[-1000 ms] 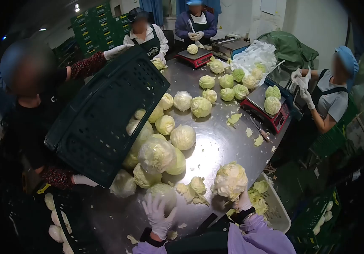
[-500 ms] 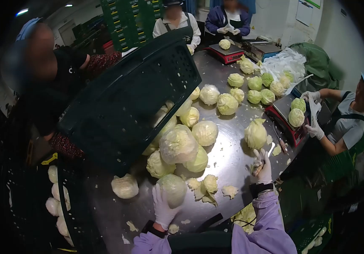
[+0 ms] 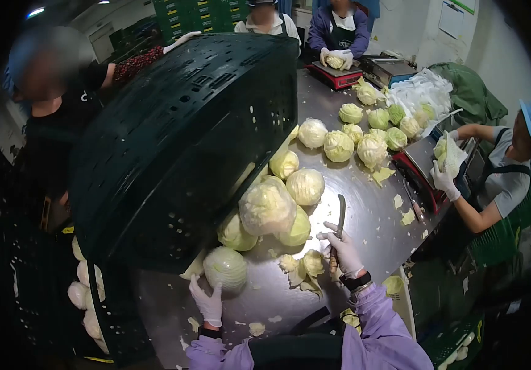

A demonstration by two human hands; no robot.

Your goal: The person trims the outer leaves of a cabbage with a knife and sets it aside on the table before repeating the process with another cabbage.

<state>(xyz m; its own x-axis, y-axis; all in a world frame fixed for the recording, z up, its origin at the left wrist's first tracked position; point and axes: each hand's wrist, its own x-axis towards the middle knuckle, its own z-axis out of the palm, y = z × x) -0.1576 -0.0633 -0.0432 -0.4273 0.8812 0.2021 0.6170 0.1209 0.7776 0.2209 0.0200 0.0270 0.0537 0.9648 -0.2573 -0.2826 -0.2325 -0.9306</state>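
Note:
My gloved left hand (image 3: 207, 303) has its fingers spread against the lower left side of a round pale-green cabbage (image 3: 225, 269), touching but not wrapped round it. In my gloved right hand (image 3: 344, 254) is a knife (image 3: 342, 216) with a dark curved blade pointing away from me; some of the fingers stick out to the left. Loose trimmed leaves (image 3: 305, 266) lie between my hands. Beyond the left hand's cabbage, a pile of cabbages (image 3: 268, 206), some apparently in clear film, sits at the mouth of a tipped dark green crate (image 3: 173, 142).
A co-worker (image 3: 62, 111) stands at the left by the crate. Trimmed cabbages (image 3: 373, 148) lie across the steel table (image 3: 364, 197). At the right, another person (image 3: 500, 166) handles a cabbage by a red scale (image 3: 423, 179). Two people stand at the far end, near another scale (image 3: 339, 77).
The crate has tipped further over. My left hand and its cabbage have shifted left. My right hand has moved left from a trimmed cabbage, which now sits farther up the table; the knife blade now shows.

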